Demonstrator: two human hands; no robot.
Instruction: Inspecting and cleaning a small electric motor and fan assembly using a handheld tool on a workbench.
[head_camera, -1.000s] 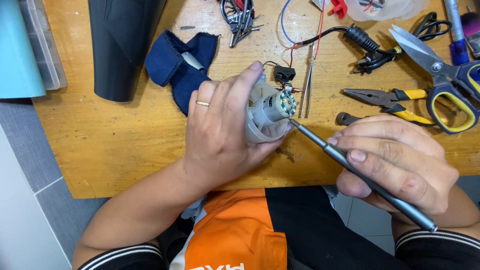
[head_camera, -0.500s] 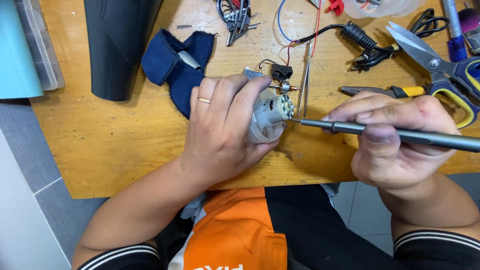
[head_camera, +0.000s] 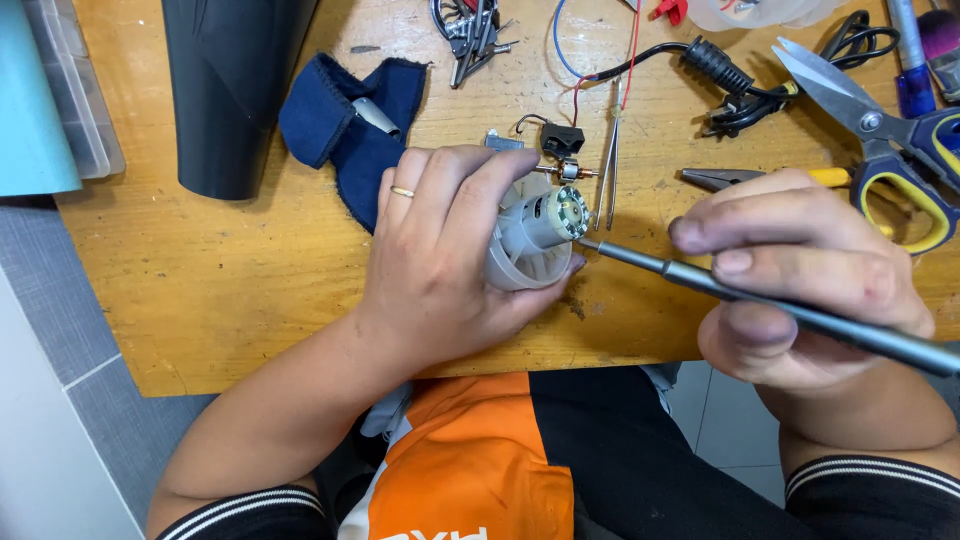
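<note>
Tabletop (head_camera: 250, 290): wood, matt orange-brown, grain visible, scuffed and stained.
Motor (head_camera: 553, 218): bright metal can, shiny end face, seated in a smooth pale-grey plastic housing (head_camera: 515, 268).
Screwdriver (head_camera: 800, 315): slim metal shaft, satin grey, smooth.
Cloth (head_camera: 345, 135): dark blue fabric, soft, matt, frayed at the edges.
Scissors (head_camera: 880, 125): polished steel blades, glossy yellow-and-blue plastic grips.
Tweezers (head_camera: 610, 165): thin bare metal, dull sheen.
Black casing (head_camera: 235, 85): smooth plastic, semi-matt.
Cable (head_camera: 715, 70): black rubbery sheath, ribbed at the collar.
Ring (head_camera: 402, 192): polished gold-coloured metal.
</note>
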